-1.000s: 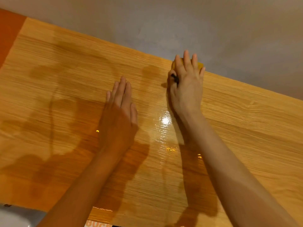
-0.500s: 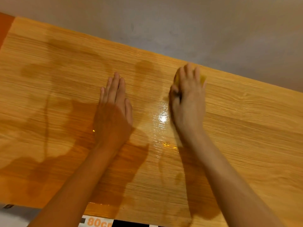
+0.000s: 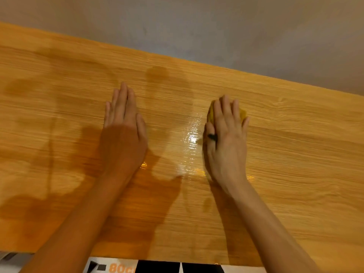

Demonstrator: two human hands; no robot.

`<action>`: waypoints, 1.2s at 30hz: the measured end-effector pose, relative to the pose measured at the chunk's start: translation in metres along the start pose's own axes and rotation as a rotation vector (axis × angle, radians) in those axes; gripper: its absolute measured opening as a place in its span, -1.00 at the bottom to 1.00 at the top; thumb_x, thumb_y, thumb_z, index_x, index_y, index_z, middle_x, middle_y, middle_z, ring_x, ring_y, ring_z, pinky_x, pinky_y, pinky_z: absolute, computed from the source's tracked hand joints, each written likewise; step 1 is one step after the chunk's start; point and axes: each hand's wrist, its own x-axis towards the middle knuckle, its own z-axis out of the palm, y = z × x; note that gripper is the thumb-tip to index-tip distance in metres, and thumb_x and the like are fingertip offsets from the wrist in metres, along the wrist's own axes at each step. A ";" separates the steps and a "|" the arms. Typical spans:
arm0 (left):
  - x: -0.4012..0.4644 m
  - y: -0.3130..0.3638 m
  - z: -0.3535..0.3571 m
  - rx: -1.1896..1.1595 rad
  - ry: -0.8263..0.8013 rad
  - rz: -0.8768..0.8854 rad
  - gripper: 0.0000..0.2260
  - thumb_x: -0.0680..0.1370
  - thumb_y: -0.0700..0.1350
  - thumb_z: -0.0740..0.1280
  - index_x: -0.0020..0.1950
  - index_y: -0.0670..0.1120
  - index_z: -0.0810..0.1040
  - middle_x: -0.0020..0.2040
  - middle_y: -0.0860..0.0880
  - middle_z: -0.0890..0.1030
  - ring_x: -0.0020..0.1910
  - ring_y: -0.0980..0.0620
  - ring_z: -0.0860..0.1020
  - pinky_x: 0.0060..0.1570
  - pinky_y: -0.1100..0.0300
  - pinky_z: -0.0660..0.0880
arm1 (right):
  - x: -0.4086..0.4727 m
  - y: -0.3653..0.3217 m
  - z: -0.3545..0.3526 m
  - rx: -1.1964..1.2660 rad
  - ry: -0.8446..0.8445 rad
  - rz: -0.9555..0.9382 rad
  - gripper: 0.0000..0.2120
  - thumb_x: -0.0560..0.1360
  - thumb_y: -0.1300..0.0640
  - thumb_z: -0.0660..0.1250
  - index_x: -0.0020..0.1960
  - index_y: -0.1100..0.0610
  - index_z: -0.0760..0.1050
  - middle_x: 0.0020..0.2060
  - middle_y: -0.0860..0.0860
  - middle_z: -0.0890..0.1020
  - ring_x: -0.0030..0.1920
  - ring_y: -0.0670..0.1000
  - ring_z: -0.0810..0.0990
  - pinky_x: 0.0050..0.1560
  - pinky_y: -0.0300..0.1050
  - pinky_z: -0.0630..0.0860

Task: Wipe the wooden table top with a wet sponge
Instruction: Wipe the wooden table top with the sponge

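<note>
The wooden table top (image 3: 295, 154) fills the view. My right hand (image 3: 226, 146) lies over a yellow sponge (image 3: 211, 115) and presses it onto the wood right of the middle, with thumb and little finger against its sides. Only the sponge's edges show beside my fingers. A glossy wet streak (image 3: 192, 138) lies just left of that hand. My left hand (image 3: 123, 134) rests flat on the table, fingers straight and together, holding nothing.
A grey surface (image 3: 197, 26) runs beyond the table's far edge. Darker damp patches (image 3: 157, 75) mark the left and middle of the wood. Below the near edge a black-and-white strip with orange print (image 3: 122, 267) shows.
My right hand has slid the sponge from the table's far edge back toward me, leaving a wet trail. My left hand has stayed flat in place.
</note>
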 end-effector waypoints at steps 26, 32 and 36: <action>-0.075 -0.002 -0.048 -0.116 -0.236 0.066 -0.53 0.68 -0.05 0.03 0.58 -0.15 0.23 0.60 -0.01 0.19 0.61 0.09 0.06 0.58 0.23 -0.12 | -0.051 0.046 -0.028 0.031 -0.011 0.105 -0.37 0.50 0.26 0.11 0.56 0.10 0.11 0.57 0.00 0.06 0.57 0.04 -0.12 0.52 0.23 -0.18; -0.097 -0.012 -0.039 -0.037 -0.199 0.055 -0.52 0.69 -0.06 0.04 0.59 -0.17 0.19 0.63 -0.07 0.15 0.63 0.02 0.04 0.60 0.14 -0.09 | -0.059 -0.061 0.038 -0.069 -0.101 -0.199 -0.43 0.61 0.08 0.15 0.56 0.13 0.07 0.56 0.08 0.03 0.56 0.13 -0.05 0.52 0.20 -0.13; -0.101 -0.012 -0.037 -0.048 -0.171 0.065 -0.53 0.69 -0.08 0.08 0.58 -0.20 0.21 0.61 -0.11 0.17 0.62 -0.01 0.07 0.60 0.12 -0.05 | -0.073 -0.026 0.022 -0.119 -0.137 -0.304 -0.42 0.58 0.10 0.24 0.55 0.07 0.13 0.55 0.04 0.09 0.56 0.10 -0.06 0.54 0.16 -0.15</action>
